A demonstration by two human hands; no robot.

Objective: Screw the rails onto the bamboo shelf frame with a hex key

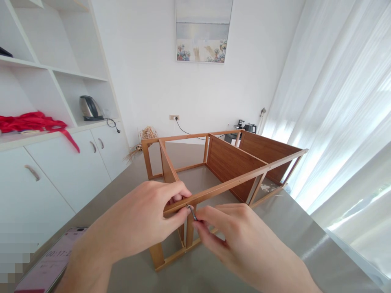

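A brown wooden shelf frame (226,186) lies on its side on the grey tabletop (131,280). My left hand (149,215) is closed round the near corner of its upper rail, thumb below and fingers above. Between thumb and forefinger of my right hand (235,232) is a small bent metal hex key (193,212). Its tip meets the rail's outer face beside my left thumb, where a screw head seems to sit, though it is too small to make out. Wooden shelf panels (235,162) stand upright inside the frame.
A phone (51,260) showing a timer lies by my left forearm. White cabinets with an electric kettle (91,108) and red cloth (33,122) stand left. Dried stalks (146,134) and a black kettle (250,128) are behind the frame. A white curtain (342,101) hangs right.
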